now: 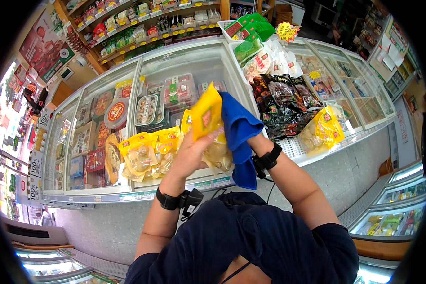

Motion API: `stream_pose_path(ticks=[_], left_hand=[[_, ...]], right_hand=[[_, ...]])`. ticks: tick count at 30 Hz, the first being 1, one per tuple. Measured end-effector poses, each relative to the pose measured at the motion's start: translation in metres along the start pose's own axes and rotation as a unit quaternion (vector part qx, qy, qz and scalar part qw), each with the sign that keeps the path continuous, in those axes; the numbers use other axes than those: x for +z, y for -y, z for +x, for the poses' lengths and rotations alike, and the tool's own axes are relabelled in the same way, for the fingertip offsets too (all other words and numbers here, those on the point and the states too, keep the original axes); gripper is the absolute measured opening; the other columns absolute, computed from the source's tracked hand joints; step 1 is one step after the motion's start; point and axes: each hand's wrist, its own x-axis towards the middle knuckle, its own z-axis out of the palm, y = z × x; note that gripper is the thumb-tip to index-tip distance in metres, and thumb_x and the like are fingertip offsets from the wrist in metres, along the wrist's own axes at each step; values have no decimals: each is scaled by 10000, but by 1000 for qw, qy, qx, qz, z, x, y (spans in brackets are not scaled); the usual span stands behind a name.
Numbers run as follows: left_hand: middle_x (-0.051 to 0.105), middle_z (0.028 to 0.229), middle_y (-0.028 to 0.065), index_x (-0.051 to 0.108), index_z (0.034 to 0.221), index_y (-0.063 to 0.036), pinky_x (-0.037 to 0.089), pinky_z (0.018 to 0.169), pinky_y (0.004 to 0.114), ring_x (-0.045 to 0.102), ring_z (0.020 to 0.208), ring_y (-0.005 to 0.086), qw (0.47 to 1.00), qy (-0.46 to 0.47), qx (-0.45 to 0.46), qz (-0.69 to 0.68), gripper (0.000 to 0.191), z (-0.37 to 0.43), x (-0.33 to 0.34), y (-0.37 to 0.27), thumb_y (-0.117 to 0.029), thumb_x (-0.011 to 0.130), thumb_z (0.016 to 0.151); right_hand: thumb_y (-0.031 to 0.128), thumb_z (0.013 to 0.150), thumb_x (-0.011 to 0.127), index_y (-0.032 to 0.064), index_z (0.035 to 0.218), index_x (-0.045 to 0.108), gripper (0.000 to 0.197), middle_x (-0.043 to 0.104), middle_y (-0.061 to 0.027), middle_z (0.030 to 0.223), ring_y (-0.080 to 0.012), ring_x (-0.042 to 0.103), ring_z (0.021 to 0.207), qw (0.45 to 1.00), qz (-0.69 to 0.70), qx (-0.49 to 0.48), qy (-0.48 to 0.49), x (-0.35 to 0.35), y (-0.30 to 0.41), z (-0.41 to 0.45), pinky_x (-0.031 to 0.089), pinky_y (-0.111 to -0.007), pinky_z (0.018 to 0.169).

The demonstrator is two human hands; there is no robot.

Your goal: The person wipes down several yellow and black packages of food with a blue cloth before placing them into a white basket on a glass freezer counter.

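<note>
My left hand (193,152) grips a yellow plastic food packet (207,115), held up above the chest freezer (195,177). Pale round pieces show through the clear lower parts of other such packets just beyond and below it. A blue cloth (239,120) drapes over my right hand (257,142) and hangs down. The cloth lies against the right side of the raised packet, and it covers my right fingers. Left of my left hand, more yellow packets (138,156) lie in a row along the freezer's near side.
A white plastic basket (293,147) on the right holds black packets (284,97) and one yellow packet (323,129). Behind it sit white and green bags (252,30). Under the sliding glass lie boxed foods (177,92). Stocked shelves (152,26) stand beyond the freezer.
</note>
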Motion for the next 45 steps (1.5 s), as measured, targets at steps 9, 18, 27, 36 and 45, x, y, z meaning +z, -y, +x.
stream_pose_path(ticks=[9,18,27,36,45], left_hand=[[525,1138,125,428,1178,18,428,890,352,530,1030,232,981,-43,-3,-191,360,17,-40,-2,-94,490,842],[543,1105,105,445,1154,-4,451,855,336,553,984,210,966,-81,-21,-243,321,22,-35,5,-124,494,861],[566,1056,88,479,1118,0,445,820,288,561,928,170,991,-62,-11,-115,314,30,-33,6,-122,545,836],[440,1153,158,352,1256,-22,378,858,326,458,1021,224,904,-239,213,284,516,23,-19,5,-178,564,812],[439,1218,118,269,1308,-80,404,920,333,481,1083,222,980,-65,16,-189,606,17,-2,8,-523,220,897]], right_hand=[[169,803,560,32,1175,441,414,489,-108,1163,-241,462,1082,960,-267,-56,54,-13,34,-29,365,-322,915],[266,773,585,97,1100,528,372,517,-125,1142,-281,497,1047,903,-422,-77,20,-11,28,-58,385,-392,887],[136,788,547,14,1060,513,299,571,-117,932,-255,558,859,974,-199,-96,-43,-9,36,-41,431,-355,787],[81,757,619,49,964,502,240,555,-25,860,-107,553,751,933,256,97,-234,14,47,-40,477,-237,653],[114,741,614,-25,1262,350,600,326,-141,1319,-212,393,1165,942,-308,-123,-60,42,64,-13,322,-282,955]])
